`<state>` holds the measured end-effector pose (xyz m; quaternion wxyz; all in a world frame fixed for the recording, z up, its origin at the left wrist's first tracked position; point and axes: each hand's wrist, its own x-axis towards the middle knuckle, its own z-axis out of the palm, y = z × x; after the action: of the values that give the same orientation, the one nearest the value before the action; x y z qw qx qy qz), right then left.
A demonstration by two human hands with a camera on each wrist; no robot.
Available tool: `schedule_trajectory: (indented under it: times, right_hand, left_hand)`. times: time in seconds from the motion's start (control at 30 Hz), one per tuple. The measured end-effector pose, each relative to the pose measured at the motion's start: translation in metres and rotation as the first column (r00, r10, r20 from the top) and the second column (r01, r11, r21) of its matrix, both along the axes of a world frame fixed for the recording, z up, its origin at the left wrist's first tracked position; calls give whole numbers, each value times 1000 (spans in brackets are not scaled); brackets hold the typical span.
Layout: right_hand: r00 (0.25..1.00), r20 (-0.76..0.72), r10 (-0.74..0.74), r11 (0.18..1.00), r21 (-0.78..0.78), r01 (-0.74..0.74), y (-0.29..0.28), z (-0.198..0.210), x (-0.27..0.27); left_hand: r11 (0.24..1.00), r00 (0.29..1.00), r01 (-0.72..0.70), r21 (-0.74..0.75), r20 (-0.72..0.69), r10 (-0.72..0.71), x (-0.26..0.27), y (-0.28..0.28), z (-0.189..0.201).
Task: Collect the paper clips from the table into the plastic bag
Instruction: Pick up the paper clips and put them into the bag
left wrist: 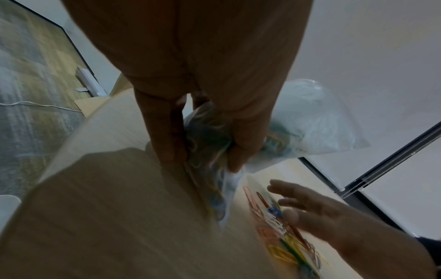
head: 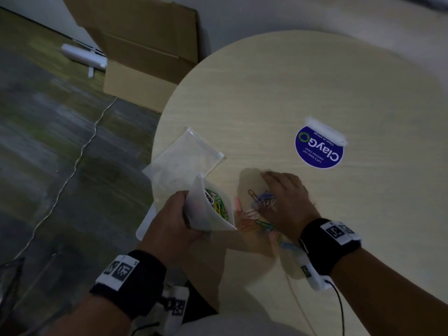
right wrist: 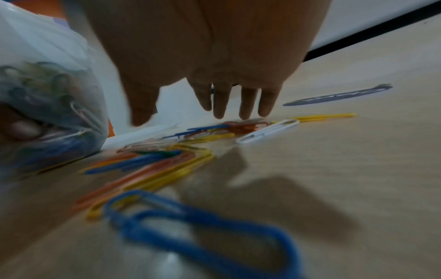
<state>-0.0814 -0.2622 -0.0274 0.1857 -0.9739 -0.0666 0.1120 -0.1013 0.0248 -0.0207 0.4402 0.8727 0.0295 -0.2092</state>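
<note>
Step in hand: mid-collection, gathering the loose pile. Some coloured clips already sit inside the plastic bag (head: pixel 213 209); a good many remain on the desk (head: pixel 266 98).

Left hand (head: pixel 169 221): your grip is clenched round the lower part of the bag, fingers and thumb bunching the film, with the mouth held open and turned toward your right hand. In the left wrist view the clips inside show through the crumpled plastic between your fingers.

Right hand (head: pixel 286 202): released, grasping nothing. Fingers are straight and spread, with the fingertips (right wrist: pixel 245 111) low over the far edge of the pile. I cannot tell whether they are touching the clips.

Paper clips (right wrist: pixel 167 151): scattered directly beneath your right palm and back toward the wrist, running from the fingertips to just beside the bag's base. A white clip (right wrist: pixel 267 132) lies just under the fingertips, with a yellow one beyond it on the little-finger side. A large blue clip (right wrist: pixel 198 226) lies nearest your wrist, apart from the main cluster.

Next move, as judged: rake or pinch the cluster under your fingers and carry it to the bag mouth just left of your grip. The clips are thin, flat and tangled, so expect strays. The blue one behind your palm and the yellow outlier probably need a separate pass. Hold the mouth open; the film is limp and may fold shut.

Also present: a round blue sticker (head: pixel 320 146), well beyond your right fingertips.
</note>
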Motion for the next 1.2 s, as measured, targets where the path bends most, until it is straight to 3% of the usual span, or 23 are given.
schedule_trajectory:
  times: [0.13,0.4,0.57,0.73,0.83,0.93,1.03,1.2]
  right_hand:
    - [987,-114,113,977,-168,-132,6,-2,-15]
    - [985,7,173,984,-50,-173,1,-6,-28]
    - [986,-6,166,976,-142,-165,0,-3,-28]
    - [998,-49,-25,998,-64,22,-7,15,-18]
    - [973,81,-215,973,97,207,-13,37,-15]
    - [927,147,-346,908,301,291,-12,75,-11]
    - [949,173,-262,906,384,180,0,102,-8]
    - [981,188,-52,963,268,0,24,101,-4]
  left_hand:
    - [999,999,32,25,12,-32,3,-7,2]
    - [994,995,87,72,39,-90,7,-17,2]
    - [990,992,105,96,61,-111,11,-30,4]
    - [980,986,123,155,89,-138,16,-43,9]
    - [980,987,116,159,94,-132,20,-51,9]
    - [981,989,104,162,84,-118,22,-57,9]
    - [979,990,103,176,75,-117,22,-63,10]
    - [981,992,115,159,26,-121,22,-69,17]
